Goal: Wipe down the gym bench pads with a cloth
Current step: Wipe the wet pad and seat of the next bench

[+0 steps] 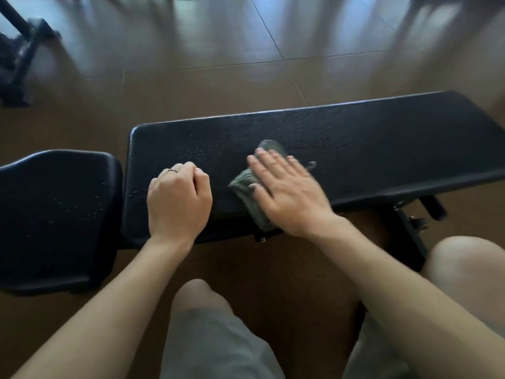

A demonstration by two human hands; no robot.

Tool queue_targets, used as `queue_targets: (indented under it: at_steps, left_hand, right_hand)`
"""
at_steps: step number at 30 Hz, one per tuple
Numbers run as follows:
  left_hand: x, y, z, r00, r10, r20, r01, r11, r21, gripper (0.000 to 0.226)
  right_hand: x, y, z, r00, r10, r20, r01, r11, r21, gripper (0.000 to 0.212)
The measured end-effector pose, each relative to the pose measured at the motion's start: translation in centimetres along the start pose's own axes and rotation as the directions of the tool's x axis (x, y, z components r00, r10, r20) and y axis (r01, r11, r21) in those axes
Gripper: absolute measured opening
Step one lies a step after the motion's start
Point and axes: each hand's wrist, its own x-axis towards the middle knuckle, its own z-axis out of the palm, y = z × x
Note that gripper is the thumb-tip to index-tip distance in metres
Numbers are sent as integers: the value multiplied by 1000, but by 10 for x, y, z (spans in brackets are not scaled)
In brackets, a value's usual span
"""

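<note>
A long black bench pad [369, 140] runs across the middle of the view, beaded with water droplets. A smaller black seat pad [57, 209] lies to its left, also spotted with droplets. My right hand [287, 192] lies flat, fingers spread, pressing a grey-green cloth [243, 187] onto the long pad near its front edge; the hand is motion-blurred. Part of the cloth hangs over the front edge. My left hand [177, 201], with a ring on one finger, rests on the long pad's left end with its fingers curled under, holding nothing.
The bench's black metal frame [410, 231] shows under the pad at right. My knees [199, 299] are close in front of the bench. Dark gym equipment [16, 58] stands at the far left on the brown floor.
</note>
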Motion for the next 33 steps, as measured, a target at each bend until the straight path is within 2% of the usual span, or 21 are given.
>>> queue_targets:
  at_steps: [4, 6, 8, 11, 13, 15, 17, 20, 22, 23, 25, 27, 30, 32, 33]
  left_hand:
    - [-5, -30, -16, 992, 122, 20, -124, 987, 103, 39]
    - [-6, -37, -19, 996, 92, -10, -90, 992, 89, 39]
    - [-6, -35, -17, 998, 50, -34, -47, 996, 76, 38]
    - [-6, -33, -15, 997, 35, -65, -31, 997, 68, 36]
    - [-6, -38, -15, 997, 11, -77, -7, 999, 53, 37]
    - [-6, -40, -16, 998, 1, -70, 3, 999, 48, 37]
    - [-6, -38, -14, 998, 8, -62, -5, 999, 51, 37]
    - [-6, -35, -14, 997, 13, -73, -10, 999, 36, 36]
    - [-5, -35, -13, 997, 21, -74, -18, 999, 39, 33]
    - [-6, -35, -12, 997, 24, -77, -21, 999, 42, 32]
    - [-6, -35, -13, 997, 15, -80, -12, 999, 38, 30]
    - [-6, -35, -14, 997, 3, -81, 0, 999, 32, 27]
    - [-6, -36, -15, 998, -13, -67, 16, 999, 41, 28]
    - [-7, -38, -15, 998, -23, -53, 25, 999, 27, 31]
    - [-7, -38, -15, 998, -27, -53, 28, 999, 18, 32]
  right_hand:
    - [-19, 33, -1, 944, 329, -4, -329, 944, 12, 63]
    - [-10, 12, 2, 928, 371, -33, -370, 928, 33, 66]
    - [3, -28, 7, 962, 269, -54, -266, 962, 55, 72]
    - [11, -79, 14, 1000, 11, -24, -10, 999, 50, 69]
    - [9, -82, 13, 995, -98, -2, 98, 994, 48, 63]
    - [2, -58, 10, 990, -139, -6, 139, 990, 18, 62]
    - [-7, -19, 7, 998, -50, -50, 49, 998, -28, 64]
    - [-23, 35, 2, 974, 211, -84, -215, 976, -39, 70]
    - [-22, 33, 4, 940, 330, -89, -332, 943, -3, 74]
    - [-17, 19, 6, 933, 343, -112, -344, 939, 7, 74]
    - [-6, -21, 14, 954, 247, -168, -247, 969, 17, 70]
    - [3, -64, 22, 985, 43, -166, -41, 999, 14, 64]
    - [2, -90, 25, 972, -194, -135, 196, 981, 2, 61]
    - [-9, -63, 21, 963, -238, -123, 237, 971, -19, 61]
    - [-17, -41, 20, 973, -196, -125, 195, 981, -22, 61]
